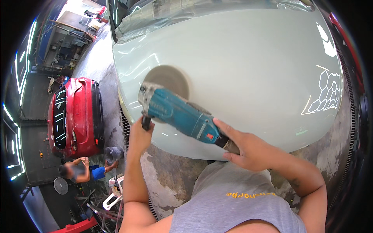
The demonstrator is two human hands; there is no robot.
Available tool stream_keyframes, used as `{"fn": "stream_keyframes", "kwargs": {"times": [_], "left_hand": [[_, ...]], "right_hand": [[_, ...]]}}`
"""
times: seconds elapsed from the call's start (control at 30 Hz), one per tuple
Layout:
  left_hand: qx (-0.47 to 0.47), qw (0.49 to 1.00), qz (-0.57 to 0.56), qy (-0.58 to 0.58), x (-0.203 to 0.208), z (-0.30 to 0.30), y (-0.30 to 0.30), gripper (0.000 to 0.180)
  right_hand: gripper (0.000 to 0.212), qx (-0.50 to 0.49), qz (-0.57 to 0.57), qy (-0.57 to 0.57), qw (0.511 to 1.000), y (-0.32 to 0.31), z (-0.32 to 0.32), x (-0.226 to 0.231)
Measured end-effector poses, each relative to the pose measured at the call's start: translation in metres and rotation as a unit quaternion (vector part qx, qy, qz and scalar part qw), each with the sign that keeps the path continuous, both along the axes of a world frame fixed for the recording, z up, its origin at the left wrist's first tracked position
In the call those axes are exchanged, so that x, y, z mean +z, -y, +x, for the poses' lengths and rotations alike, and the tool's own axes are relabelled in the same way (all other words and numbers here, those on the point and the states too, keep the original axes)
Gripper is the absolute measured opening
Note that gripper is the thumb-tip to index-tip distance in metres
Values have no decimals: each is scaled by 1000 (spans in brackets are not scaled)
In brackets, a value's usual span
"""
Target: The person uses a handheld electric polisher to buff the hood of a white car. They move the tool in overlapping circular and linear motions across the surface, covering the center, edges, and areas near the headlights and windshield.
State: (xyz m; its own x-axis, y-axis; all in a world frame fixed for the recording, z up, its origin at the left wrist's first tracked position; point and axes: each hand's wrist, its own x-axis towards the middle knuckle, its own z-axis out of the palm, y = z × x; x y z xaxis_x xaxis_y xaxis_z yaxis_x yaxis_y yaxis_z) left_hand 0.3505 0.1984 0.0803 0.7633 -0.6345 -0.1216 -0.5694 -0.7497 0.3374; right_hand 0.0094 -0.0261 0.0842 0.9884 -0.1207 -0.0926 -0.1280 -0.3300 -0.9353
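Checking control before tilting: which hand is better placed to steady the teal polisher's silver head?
Likely the left hand: it holds the black side handle beside the head; the right hand holds the polisher's rear.

Concrete floor (167, 174) is showing patchy grey-and-tan wear. Dark slotted strip (348, 101) is running along its right side. Strip lights (20, 149) are glowing at far left, near dark wall (39, 151). Daylight is flooding an opening (79, 7) at upper left. Red car (83, 116) is standing in the background.
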Motion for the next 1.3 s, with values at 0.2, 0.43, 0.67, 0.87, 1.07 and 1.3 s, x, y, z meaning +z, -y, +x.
{"fn": "stream_keyframes", "kwargs": {"times": [0.2, 0.43, 0.67, 0.87, 1.07, 1.3], "left_hand": [[-103, 992, -9, 72, 19, 112, 68, 20], [-87, 993, 65, 44, 60, 126, 117, 19], [-55, 995, 78, 35, 48, 46, 53, 14], [2, 996, 80, 25, 27, -2, 20, 14], [16, 998, 61, 22, 3, -46, -14, 17], [50, 998, 24, 12, -35, -105, -57, 17]], "right_hand": [[97, -55, 46, -25, 997, 44, 53, 22], [97, -75, 92, 26, 993, 63, 73, 21], [98, -18, 158, 3, 987, 35, 15, -15], [98, 15, 155, -8, 988, 25, -17, -30], [100, 32, 132, -1, 991, 13, -49, -44], [101, 63, 97, -7, 993, 2, -87, -53]]}}
